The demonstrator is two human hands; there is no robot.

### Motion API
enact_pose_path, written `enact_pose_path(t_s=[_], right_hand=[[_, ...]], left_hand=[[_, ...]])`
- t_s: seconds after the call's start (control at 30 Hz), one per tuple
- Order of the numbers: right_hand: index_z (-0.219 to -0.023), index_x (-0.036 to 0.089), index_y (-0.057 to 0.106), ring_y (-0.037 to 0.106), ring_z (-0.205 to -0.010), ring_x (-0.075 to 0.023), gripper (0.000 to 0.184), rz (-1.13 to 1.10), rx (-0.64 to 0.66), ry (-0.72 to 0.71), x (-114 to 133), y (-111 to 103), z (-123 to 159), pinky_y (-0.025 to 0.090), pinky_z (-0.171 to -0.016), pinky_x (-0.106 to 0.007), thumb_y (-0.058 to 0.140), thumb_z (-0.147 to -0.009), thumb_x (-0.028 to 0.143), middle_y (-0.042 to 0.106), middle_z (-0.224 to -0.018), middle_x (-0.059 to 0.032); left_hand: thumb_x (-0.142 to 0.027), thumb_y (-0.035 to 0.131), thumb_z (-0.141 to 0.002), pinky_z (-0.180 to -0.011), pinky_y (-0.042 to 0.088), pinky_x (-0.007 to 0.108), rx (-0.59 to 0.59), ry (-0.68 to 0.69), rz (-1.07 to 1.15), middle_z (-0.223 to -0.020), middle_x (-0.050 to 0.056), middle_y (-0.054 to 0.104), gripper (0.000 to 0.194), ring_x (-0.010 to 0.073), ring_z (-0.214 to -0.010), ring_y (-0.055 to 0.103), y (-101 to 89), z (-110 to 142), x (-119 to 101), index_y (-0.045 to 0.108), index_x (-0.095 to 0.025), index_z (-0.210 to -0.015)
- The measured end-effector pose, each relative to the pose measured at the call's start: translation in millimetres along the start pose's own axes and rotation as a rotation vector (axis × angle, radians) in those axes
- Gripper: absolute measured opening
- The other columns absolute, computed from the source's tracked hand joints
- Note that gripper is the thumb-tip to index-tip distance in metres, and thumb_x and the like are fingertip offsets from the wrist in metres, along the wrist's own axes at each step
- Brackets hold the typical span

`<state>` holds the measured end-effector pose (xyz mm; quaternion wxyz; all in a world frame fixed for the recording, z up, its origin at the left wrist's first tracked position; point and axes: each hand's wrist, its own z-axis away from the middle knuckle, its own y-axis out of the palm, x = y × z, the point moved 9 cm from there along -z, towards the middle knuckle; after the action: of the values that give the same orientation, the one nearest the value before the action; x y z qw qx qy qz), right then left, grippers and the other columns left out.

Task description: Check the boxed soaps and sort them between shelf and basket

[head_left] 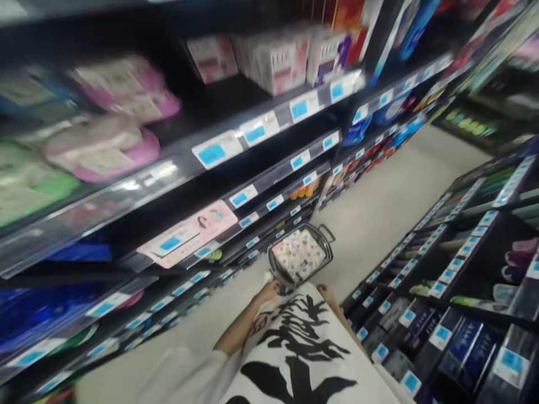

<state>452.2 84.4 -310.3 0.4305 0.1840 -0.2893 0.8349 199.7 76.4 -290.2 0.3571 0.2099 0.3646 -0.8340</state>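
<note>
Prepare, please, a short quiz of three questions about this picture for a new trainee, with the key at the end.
1. True or false: the dark, rounded basket holds pale goods patterned with small purple spots.
2. Fill in: the flat, pink, rectangular sign is on the dark shelves at the person's ____ side.
3. Short answer: where are the bare left hand and the bare right hand, relative to the basket?

Key:
1. True.
2. Left.
3. Both are outside it, near the side closest to the person; whether they grip anything cannot be made out.
</note>
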Motion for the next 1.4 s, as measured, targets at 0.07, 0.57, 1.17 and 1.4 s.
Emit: enact_pose_path(t_s=[0.07, 0.57, 1.17, 1.4], right_hand=[[-0.107, 0.016, 0.07, 0.071, -0.088, -0.0183, 0.022, 0.037, 0.027, 0.112, -41, 23, -22, 0.061, -0.08, -0.035, 0.065, -0.102, 0.037, 0.072, -0.102, -0.0035], [-0.114, 0.015, 0.07, 0.073, -0.089, -0.0183, 0.02, 0.183, 0.083, 0.275, -139, 73, -112, 0.057, -0.088, -0.034, 0.062, -0.097, 0.022, 0.078, -0.099, -0.0069], [-0.146, 0.012, 0.043, 0.046, -0.135, -0.0374, 0.073, 0.222, -0.438, 0.241, -142, 76, -304, 0.041, -0.114, -0.051, 0.072, -0.081, 0.031, 0.05, -0.148, -0.0223], [-0.144, 0.009, 0.042, 0.04, -0.138, -0.0406, 0.064, 0.387, -0.461, 0.105, -152, 71, -388, 0.036, -0.114, -0.06, 0.065, -0.094, 0.042, 0.046, -0.151, -0.0263]], left_hand=[[-0.03, 0.067, -0.1, -0.081, 0.059, 0.033, 0.05, -0.115, 0.025, -0.08, -0.001, 0.07, 0.017, 0.0171, -0.08, 0.071, 14.7, -9, 45, 0.07, -0.014, -0.093], [-0.013, 0.052, -0.091, -0.081, 0.054, 0.028, 0.308, -0.271, -0.073, -0.084, 0.005, 0.076, 0.03, 0.0187, -0.081, 0.069, 66.1, -50, 148, 0.071, -0.015, -0.114], [-0.014, 0.05, -0.097, -0.093, 0.055, 0.031, 0.505, -0.178, -0.358, -0.097, 0.006, 0.08, 0.033, 0.0199, -0.09, 0.073, 96.0, -230, 210, 0.071, -0.018, -0.123], [-0.019, 0.051, -0.101, -0.106, 0.05, 0.037, 0.509, -0.122, -0.426, -0.112, 0.012, 0.078, 0.034, 0.0249, -0.11, 0.07, 118.1, -325, 226, 0.069, -0.014, -0.129]])
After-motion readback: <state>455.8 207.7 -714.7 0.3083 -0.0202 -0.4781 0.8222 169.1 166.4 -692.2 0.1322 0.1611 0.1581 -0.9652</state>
